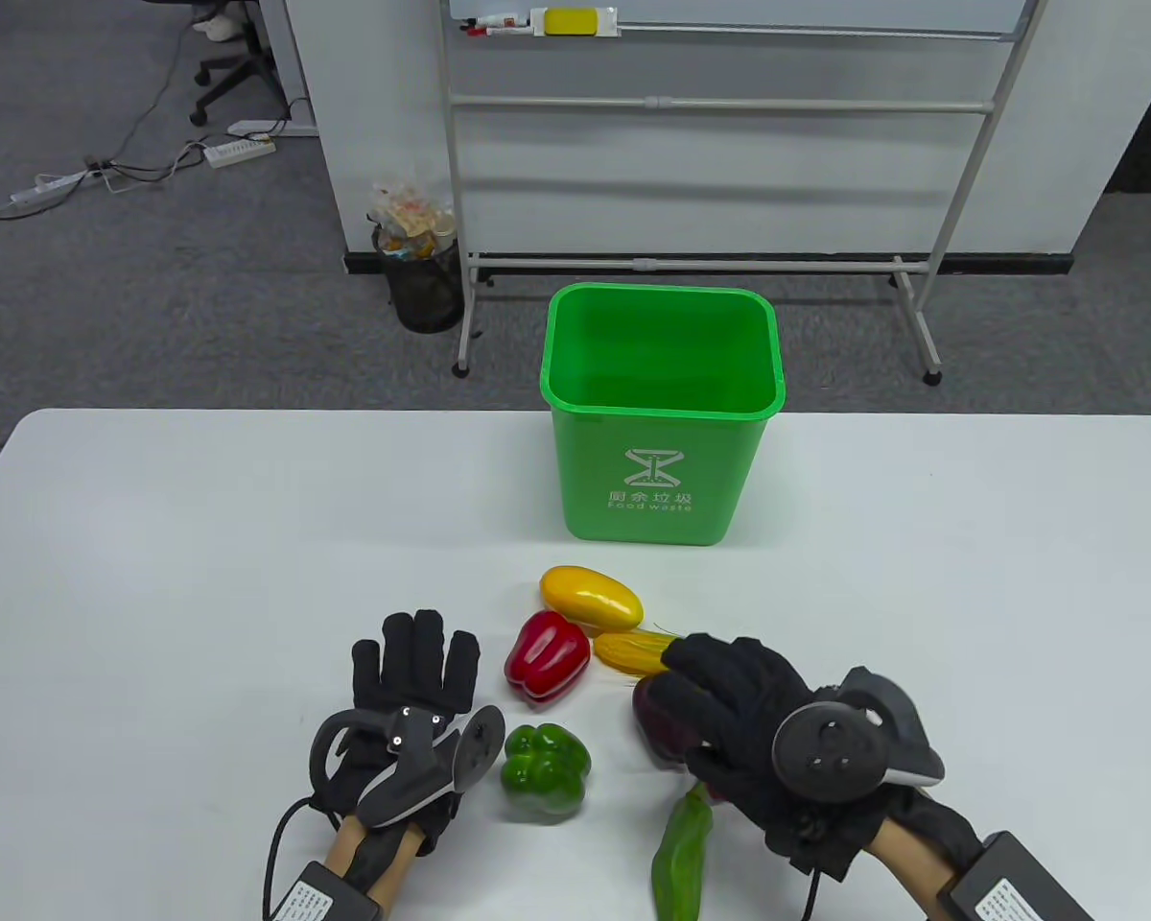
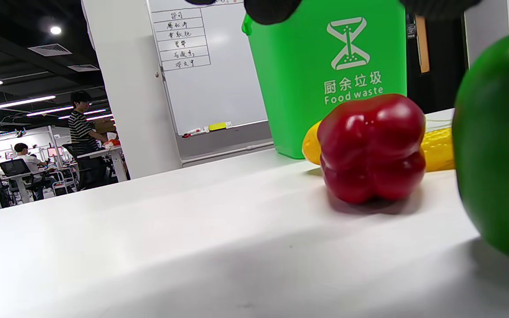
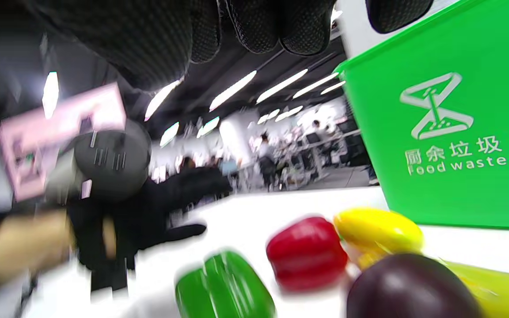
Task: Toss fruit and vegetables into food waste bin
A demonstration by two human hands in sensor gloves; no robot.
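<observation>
Table view: right hand point(image 1: 729, 715) curls over the eggplant point(image 1: 660, 724), grip unclear; left hand point(image 1: 412, 696) lies spread flat. Lifting carelessly could knock the touching corn point(image 1: 633, 652) away.

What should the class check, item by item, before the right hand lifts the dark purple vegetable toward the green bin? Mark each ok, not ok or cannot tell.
1. Green plastic food waste bin upright, mouth open: ok.
2. Right gloved hand over the dark purple vegetable: ok.
3. Firm grip on it: cannot tell, the fingers hide the contact.
4. Left gloved hand flat on the white table, away from the bin: ok.
5. Path to the bin free: not ok, yellow corn cob and yellow oval fruit lie between.
</observation>
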